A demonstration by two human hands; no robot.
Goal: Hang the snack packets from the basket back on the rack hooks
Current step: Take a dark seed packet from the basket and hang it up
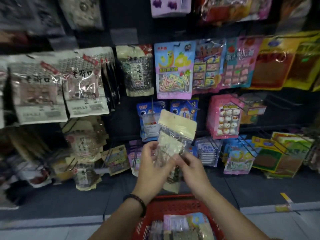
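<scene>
I hold a clear snack packet (174,135) with a cream header strip upright in front of the rack, its hang hole at the top. My left hand (152,167) grips its lower left side and my right hand (192,168) pinches its lower right edge. A second packet hangs below my hands, partly hidden by them. The red basket (173,205) sits below my arms, with several more packets (181,226) inside. Matching cream-topped seed packets (136,70) hang on a hook at the upper middle of the rack.
The dark rack wall is crowded with hanging snack packets: white bags (62,84) at left, a rainbow-candy bag (174,70) in the middle, pink marshmallow bags (225,116) and yellow bags (284,61) at right. Bare wire hooks (284,101) jut out at right. Grey floor lies below.
</scene>
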